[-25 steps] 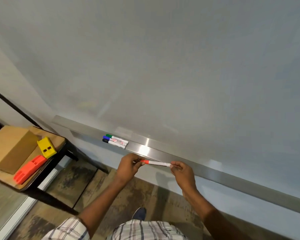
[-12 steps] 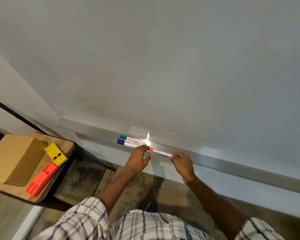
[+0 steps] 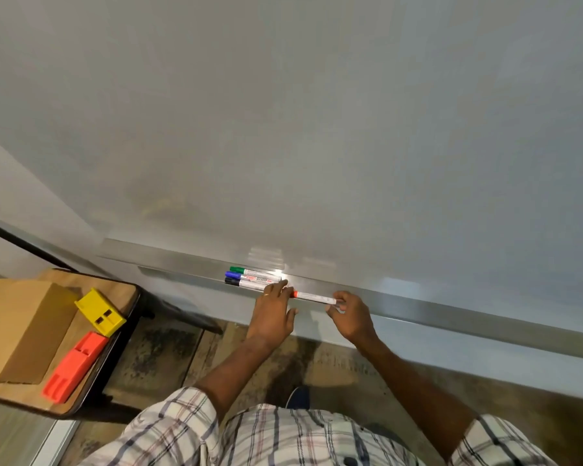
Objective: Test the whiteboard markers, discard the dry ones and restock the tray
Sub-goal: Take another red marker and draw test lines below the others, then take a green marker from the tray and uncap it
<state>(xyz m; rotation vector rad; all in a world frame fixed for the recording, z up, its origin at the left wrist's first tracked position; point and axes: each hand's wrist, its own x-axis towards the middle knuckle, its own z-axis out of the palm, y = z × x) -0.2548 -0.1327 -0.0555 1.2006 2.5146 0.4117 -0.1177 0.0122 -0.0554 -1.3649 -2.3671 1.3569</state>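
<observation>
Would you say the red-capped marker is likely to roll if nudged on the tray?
Probably: the red marker looks a smooth round barrel, though the tray lip should catch it. It seems stiff and light: it lies straight with the right hand pinching its end.

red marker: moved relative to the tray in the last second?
Yes. The red marker went from below the front edge of the tray up against it, closer to the three parked markers. The right hand pinches its tail end.

Shirt (image 3: 283,435): short-sleeved plaid, cream with grey, dark and reddish lines, along the lower edge.
Button (image 3: 350,461): small, dark, bottom centre-right.
Ring (image 3: 266,293): thin gold band, left hand (image 3: 273,314).
Shoe (image 3: 298,398): dark blue toe, lower centre.
</observation>
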